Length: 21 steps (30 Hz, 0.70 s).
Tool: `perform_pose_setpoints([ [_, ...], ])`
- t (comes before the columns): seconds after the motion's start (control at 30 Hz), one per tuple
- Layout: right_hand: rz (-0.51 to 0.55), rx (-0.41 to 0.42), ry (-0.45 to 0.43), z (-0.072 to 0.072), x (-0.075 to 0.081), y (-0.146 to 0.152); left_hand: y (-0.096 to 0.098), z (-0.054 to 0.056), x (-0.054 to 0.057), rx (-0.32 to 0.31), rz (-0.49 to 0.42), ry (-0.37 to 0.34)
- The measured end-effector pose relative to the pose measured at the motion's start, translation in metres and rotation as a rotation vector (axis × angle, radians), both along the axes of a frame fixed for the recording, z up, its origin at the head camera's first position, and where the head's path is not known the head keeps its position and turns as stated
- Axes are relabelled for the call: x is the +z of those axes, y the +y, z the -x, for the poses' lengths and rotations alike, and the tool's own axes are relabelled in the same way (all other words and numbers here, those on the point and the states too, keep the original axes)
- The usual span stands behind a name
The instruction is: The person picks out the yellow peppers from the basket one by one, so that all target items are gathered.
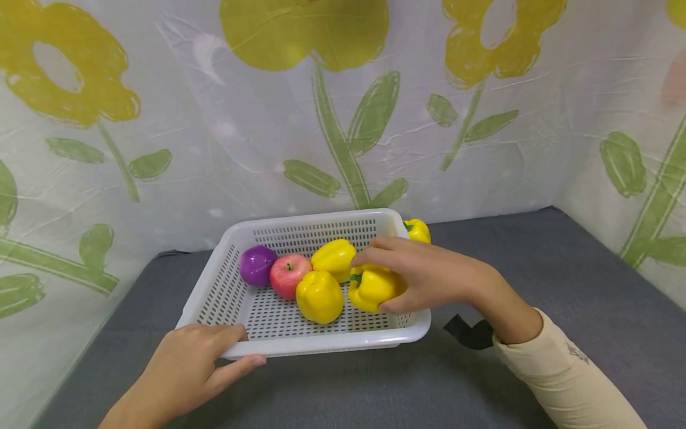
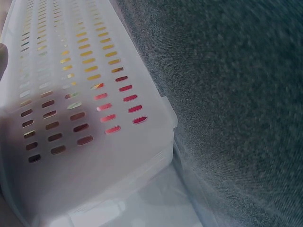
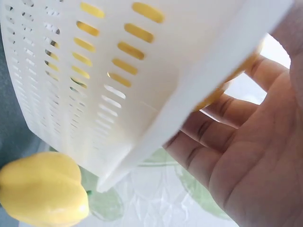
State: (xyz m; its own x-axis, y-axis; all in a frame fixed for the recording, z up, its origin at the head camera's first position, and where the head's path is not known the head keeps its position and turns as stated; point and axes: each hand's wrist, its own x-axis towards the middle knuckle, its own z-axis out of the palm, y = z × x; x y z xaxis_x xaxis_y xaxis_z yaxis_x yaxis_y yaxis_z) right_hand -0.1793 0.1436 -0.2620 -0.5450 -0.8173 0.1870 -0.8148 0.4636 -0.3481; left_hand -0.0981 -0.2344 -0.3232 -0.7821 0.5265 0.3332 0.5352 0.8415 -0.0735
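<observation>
My left hand [image 1: 187, 369] grips the near left rim of a white plastic basket [image 1: 343, 342], thumb outside and fingers over the edge. Inside the basket's right end, my right hand [image 1: 423, 271] holds a yellow bell pepper [image 1: 372, 289] between thumb and fingers. To its left lie two more yellow peppers, a rear one [image 1: 333, 259] and a front one [image 1: 320, 298]. A red apple [image 1: 289, 275] sits beside them, and a purple round fruit or vegetable [image 1: 257, 266] rests at the far left. In the right wrist view the held pepper is mostly hidden behind the basket wall.
Another yellow bell pepper [image 1: 418, 230] lies on the dark grey cloth [image 1: 514, 268] outside the basket's back right corner. A black strap [image 1: 471, 333] hangs near the right wrist. A flower-printed curtain [image 1: 214, 149] stands behind and at the sides.
</observation>
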Motion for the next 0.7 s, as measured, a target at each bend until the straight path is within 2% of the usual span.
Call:
perform_pose_setpoints([
  [0.7,0.05,-0.068,0.053,0.001,0.012,0.018,0.0,-0.001,-0.001,-0.018,-0.015,0.024],
])
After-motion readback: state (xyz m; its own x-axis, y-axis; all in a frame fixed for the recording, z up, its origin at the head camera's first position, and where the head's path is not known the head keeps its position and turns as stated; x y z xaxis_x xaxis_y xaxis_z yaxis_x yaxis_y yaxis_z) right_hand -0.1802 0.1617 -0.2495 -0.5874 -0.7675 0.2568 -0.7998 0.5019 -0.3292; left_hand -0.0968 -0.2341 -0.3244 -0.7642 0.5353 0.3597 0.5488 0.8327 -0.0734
